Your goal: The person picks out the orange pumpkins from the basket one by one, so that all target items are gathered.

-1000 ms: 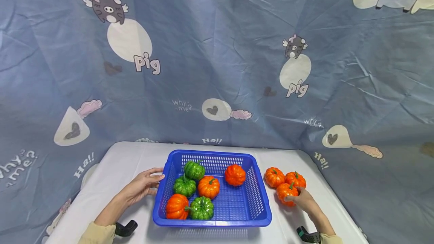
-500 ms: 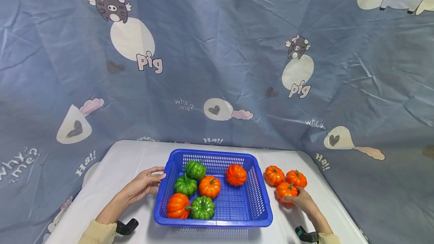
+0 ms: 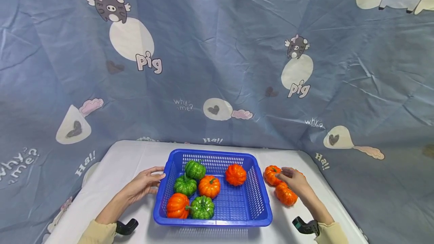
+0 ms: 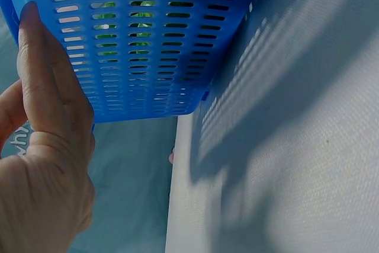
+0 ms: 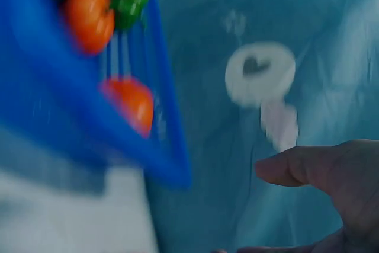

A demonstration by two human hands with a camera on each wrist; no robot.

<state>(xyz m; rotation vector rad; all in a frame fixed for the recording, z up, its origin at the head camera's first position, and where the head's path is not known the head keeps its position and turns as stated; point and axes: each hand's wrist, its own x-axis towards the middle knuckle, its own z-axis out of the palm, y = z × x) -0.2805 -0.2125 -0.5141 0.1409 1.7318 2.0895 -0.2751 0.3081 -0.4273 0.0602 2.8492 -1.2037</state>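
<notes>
A blue plastic basket (image 3: 234,214) holds three green pumpkins, one of them at the front (image 3: 202,207), and three orange ones, one at the right (image 3: 235,174). My left hand (image 3: 145,184) touches the basket's left wall with fairly straight fingers; the left wrist view shows a finger along the slotted side (image 4: 148,57). To the basket's right are three more orange pumpkins: one near the front (image 3: 286,194), one farther back (image 3: 271,176), and one mostly hidden behind my right hand (image 3: 294,180). That hand is over them, thumb and fingers apart, holding nothing visible.
A white-covered table (image 3: 135,153) bears everything. Behind and beside it hangs a blue cloth (image 3: 210,67) with pig prints. Black bands with small devices are on both wrists, such as the right wrist device (image 3: 305,226).
My right hand has left the front loose pumpkin and moved up and back over the farther ones. That front pumpkin has tipped slightly. My left hand and the basket stay in place.
</notes>
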